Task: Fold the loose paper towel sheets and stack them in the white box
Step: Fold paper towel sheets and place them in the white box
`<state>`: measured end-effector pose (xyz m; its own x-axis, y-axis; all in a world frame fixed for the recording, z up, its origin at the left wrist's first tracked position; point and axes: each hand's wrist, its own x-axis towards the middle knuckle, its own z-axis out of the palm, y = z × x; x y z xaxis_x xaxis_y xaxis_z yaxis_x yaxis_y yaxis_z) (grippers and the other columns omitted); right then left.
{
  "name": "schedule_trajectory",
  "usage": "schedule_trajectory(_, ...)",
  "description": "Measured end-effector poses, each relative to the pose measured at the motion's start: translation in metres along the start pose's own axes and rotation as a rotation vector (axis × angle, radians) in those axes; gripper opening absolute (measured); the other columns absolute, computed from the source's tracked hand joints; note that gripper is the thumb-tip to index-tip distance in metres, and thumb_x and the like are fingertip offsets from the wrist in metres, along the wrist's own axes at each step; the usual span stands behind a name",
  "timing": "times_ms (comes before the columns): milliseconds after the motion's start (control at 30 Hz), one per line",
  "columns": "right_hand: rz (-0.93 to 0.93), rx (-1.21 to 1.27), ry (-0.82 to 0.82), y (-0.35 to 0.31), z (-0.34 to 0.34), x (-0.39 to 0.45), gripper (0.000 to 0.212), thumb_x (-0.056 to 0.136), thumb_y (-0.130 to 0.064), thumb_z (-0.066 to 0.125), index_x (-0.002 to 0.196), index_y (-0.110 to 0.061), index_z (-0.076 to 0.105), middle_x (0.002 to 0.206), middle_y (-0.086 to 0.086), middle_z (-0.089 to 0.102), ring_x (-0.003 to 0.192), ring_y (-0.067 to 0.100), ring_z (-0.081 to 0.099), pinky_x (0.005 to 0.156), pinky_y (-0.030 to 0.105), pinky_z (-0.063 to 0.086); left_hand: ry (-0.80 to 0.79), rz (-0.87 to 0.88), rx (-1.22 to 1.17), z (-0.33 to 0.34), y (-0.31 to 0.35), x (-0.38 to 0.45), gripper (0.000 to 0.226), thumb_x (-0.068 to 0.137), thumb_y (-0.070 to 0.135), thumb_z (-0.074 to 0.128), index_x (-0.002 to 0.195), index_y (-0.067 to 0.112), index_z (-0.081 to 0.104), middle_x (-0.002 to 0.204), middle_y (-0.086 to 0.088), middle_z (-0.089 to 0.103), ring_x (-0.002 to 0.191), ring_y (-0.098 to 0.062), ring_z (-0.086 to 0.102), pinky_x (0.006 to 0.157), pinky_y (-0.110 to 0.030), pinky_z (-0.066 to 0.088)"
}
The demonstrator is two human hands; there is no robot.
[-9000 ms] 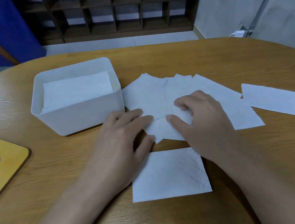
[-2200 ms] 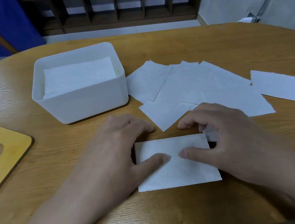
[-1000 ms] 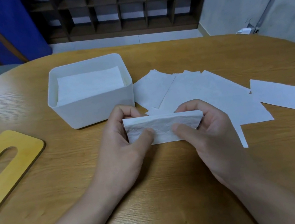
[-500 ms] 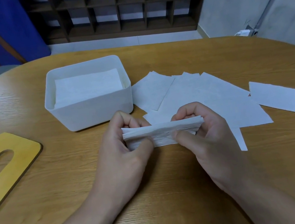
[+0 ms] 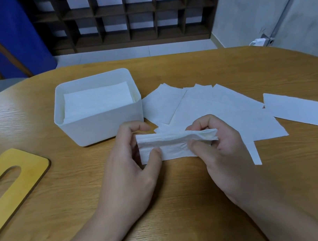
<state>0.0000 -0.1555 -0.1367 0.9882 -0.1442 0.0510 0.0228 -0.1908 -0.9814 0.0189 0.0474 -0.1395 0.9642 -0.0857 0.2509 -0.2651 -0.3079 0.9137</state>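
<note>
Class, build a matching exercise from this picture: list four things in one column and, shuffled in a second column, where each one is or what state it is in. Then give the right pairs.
Things:
1. white box
2. yellow board
3. folded sheet
4. loose sheets

Places or states:
A. pinched between both hands
B. spread flat on the table, right of the box
C. at the table's left edge, with a long slot
D. holding a stack of folded towels

Pairs: 1-D, 2-C, 3-A, 4-B

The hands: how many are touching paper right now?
2. The left hand pinches the left end of the folded paper towel, and the right hand pinches its right end, above the wooden table. No other hands are in view.
</note>
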Motion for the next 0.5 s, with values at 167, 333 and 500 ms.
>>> schedule_trajectory(167,0.011,0.114,0.050,-0.010,0.002,-0.008,0.031,0.102,-0.005,0.072,0.122,-0.027,0.064,0.111,-0.002,0.078,0.105,0.015,0.078,0.082,0.037,0.065,0.029,0.114,0.172,-0.012,0.012,0.002,0.044,0.098,0.013,0.077,0.128,0.037,0.057,0.079,0.014,0.064,0.074,-0.019,0.058,0.065,-0.028,0.047)
schedule_trajectory(333,-0.046,0.191,0.201,-0.024,0.005,-0.018,0.037,0.105,0.001,0.068,0.130,-0.024,0.059,0.102,-0.006,0.080,0.085,0.014,0.079,0.072,0.019,0.056,0.053,0.101,0.097,-0.026,0.021,0.009,0.055,0.099,0.016,0.077,0.139,0.039,0.047,0.075,0.013,0.053,0.066,-0.020,0.053,0.059,-0.020,0.041)
schedule_trajectory(500,-0.063,0.148,0.271,-0.044,0.016,-0.009,0.035,0.101,-0.003,0.074,0.122,-0.025,0.058,0.088,-0.015,0.069,0.069,0.012,0.073,0.061,0.013,0.050,0.077,0.142,0.092,-0.047,0.026,0.019,0.052,0.101,0.020,0.074,0.138,0.039,0.043,0.092,0.014,0.064,0.072,-0.017,0.065,0.060,-0.021,0.049)
